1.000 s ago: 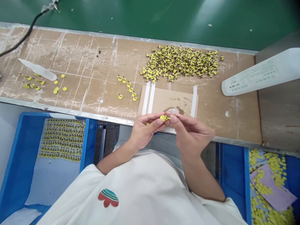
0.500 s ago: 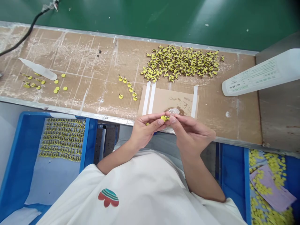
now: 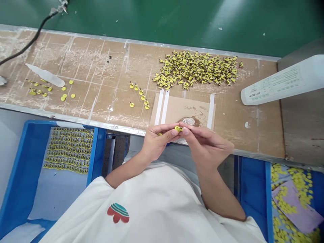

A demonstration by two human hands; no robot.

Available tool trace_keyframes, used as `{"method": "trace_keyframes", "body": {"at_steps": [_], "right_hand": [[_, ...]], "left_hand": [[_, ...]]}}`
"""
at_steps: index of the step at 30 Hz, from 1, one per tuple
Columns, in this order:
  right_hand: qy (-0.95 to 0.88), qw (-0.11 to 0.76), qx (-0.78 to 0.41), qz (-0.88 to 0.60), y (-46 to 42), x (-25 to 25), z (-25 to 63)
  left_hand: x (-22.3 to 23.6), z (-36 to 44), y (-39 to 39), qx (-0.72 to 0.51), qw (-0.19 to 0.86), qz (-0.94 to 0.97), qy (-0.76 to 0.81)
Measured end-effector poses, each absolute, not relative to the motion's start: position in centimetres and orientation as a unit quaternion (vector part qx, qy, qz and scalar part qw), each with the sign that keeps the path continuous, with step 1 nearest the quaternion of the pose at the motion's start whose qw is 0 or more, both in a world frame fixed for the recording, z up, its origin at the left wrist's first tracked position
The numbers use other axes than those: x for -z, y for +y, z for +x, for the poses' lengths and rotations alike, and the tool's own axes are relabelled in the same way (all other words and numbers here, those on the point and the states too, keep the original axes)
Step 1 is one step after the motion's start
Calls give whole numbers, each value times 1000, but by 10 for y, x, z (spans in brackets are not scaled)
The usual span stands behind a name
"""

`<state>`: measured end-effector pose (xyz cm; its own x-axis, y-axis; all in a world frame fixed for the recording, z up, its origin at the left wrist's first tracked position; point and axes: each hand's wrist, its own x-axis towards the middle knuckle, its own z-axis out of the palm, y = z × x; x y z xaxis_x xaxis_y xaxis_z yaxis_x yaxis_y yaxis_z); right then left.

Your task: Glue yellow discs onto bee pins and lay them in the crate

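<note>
My left hand [image 3: 156, 141] pinches a small round yellow disc [image 3: 177, 128] between thumb and fingertips at the table's front edge. Against that disc, my right hand [image 3: 209, 145] grips a tiny yellow-and-dark figure [image 3: 180, 129], mostly covered by its thumb and fingers. Another bit of yellow shows at the left hand's curled fingers. Just beyond the fingertips lies a cardboard sheet [image 3: 174, 107] with white tape strips and a wet, whitish glue-like patch [image 3: 188, 120]. A heap of yellow-and-dark figures [image 3: 197, 69] is spread behind it. Several figures on yellow discs [image 3: 141, 97] stand left of the sheet.
A large white bottle [image 3: 283, 81] lies at the right. Farther left are loose yellow discs [image 3: 73, 96] and a white pointed strip [image 3: 47, 75]. Below the table, a blue bin [image 3: 97, 152] holds rows of figures; another blue bin [image 3: 254, 189] has yellow discs beside it. A black cable [image 3: 37, 32] hangs upper left.
The view has shifted slightly, so the table appears a little lower and farther right. Both hands stay together at the disc and figure, with hardly any movement.
</note>
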<state>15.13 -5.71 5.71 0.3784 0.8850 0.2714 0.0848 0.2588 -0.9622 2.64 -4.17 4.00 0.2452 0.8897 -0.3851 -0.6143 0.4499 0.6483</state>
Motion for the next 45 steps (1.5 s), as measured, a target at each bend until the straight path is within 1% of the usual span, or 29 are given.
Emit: {"method": "trace_keyframes", "body": {"at_steps": [10,17,25,36,41,45], "right_hand": [[-479,642,-313,-511,-56,-56,152],[-496,630,-325,-502,-56,-57,154],[-503,621,-316,-511,-54,-56,154],[-459,626,-344,-528,-54,-52,145],[-431,639,-375,-516,-54,-51,139],[-430,644,-373,-511,-53,-52,133]], "left_hand": [[-41,25,-43,-493,753,207,384],[-39,23,-43,-507,750,218,365],[-34,22,-45,-528,718,253,375],[-38,20,-43,-537,704,239,398],[-37,18,-46,-558,667,267,414],[-36,14,-48,-581,635,308,406]]}}
